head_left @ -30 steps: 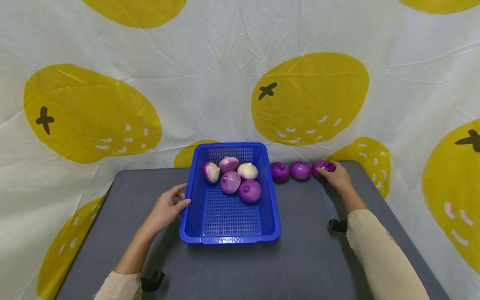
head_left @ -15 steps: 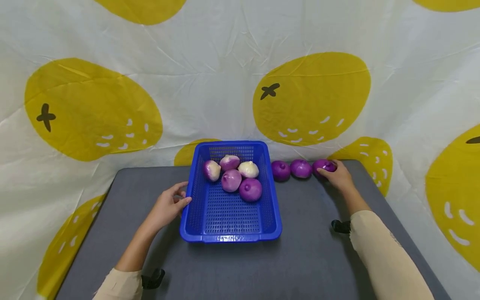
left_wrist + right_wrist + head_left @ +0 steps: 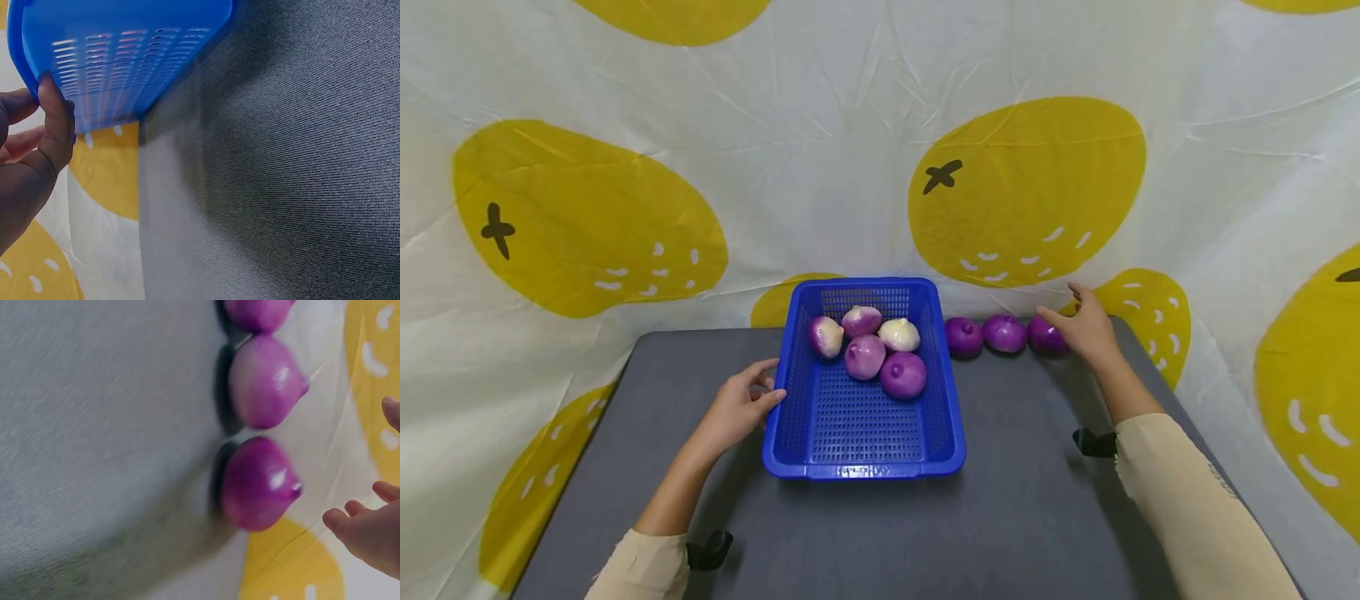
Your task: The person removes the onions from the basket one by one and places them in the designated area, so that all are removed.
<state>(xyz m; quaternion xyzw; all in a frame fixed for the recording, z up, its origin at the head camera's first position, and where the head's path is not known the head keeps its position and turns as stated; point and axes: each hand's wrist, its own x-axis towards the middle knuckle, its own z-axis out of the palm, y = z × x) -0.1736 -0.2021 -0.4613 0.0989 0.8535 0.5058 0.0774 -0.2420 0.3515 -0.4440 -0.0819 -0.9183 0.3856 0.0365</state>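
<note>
At the left side of a blue plastic basket (image 3: pixel 865 471), my left hand (image 3: pixel 735 408) holds the rim between thumb and fingers. The left wrist view shows those fingers (image 3: pixel 55 122) at the rim, beside the slotted wall. My right hand (image 3: pixel 1086 329) hovers just right of and above a purple onion (image 3: pixel 1045 335), thumb and fingers spread, holding nothing. In the right wrist view that onion (image 3: pixel 257 484) stands on the table apart from the fingertips (image 3: pixel 336 520). Two more purple onions, one in the middle (image 3: pixel 1004 333) and one by the basket (image 3: pixel 963 337), complete the row.
Inside the basket several onions sit toward the back, among them a whitish onion (image 3: pixel 898 335) and a purple onion (image 3: pixel 903 375). Beneath everything is a dark grey table (image 3: pixel 880 542). A white cloth with yellow fruit prints (image 3: pixel 820 167) hangs behind the table's back edge.
My right hand has let go of the rightmost onion and lifted up and to the right, fingers spreading. The onion stays in the row. My left hand keeps its place at the basket.
</note>
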